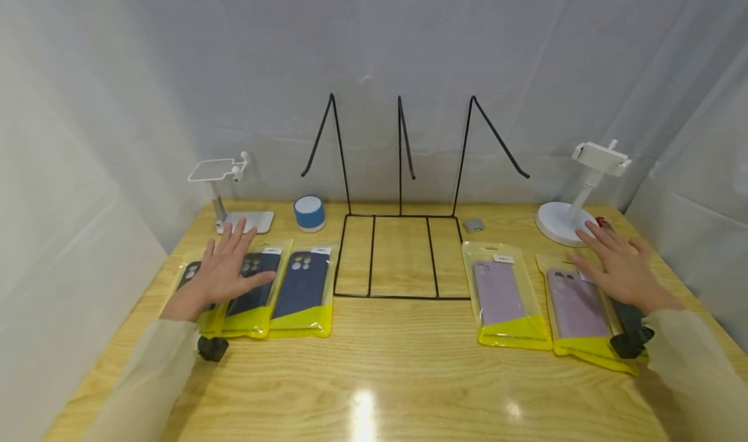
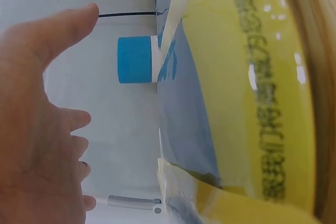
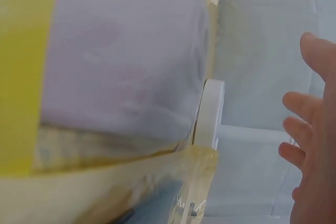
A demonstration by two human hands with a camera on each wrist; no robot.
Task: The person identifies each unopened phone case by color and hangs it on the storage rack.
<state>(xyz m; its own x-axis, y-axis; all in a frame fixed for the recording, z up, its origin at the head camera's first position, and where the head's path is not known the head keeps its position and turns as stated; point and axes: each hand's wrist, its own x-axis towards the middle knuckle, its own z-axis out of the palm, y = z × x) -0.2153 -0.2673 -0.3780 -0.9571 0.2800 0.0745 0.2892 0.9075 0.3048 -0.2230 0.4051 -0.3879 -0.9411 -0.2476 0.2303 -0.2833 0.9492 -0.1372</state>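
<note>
The left hand (image 1: 224, 272), fingers spread and holding nothing, hovers over the dark packs (image 1: 252, 303) on the left of the table (image 1: 380, 370), with a white stand (image 1: 257, 222) and a blue cylinder (image 1: 310, 216) behind them. The right hand (image 1: 624, 272), also spread and empty, hovers at the far right beside a purple pack (image 1: 575, 309), with a round-based stand (image 1: 556, 224) behind. A lilac pack (image 1: 499, 293) lies between that pack and the black rack (image 1: 400, 216), which stands between the two groups.
</note>
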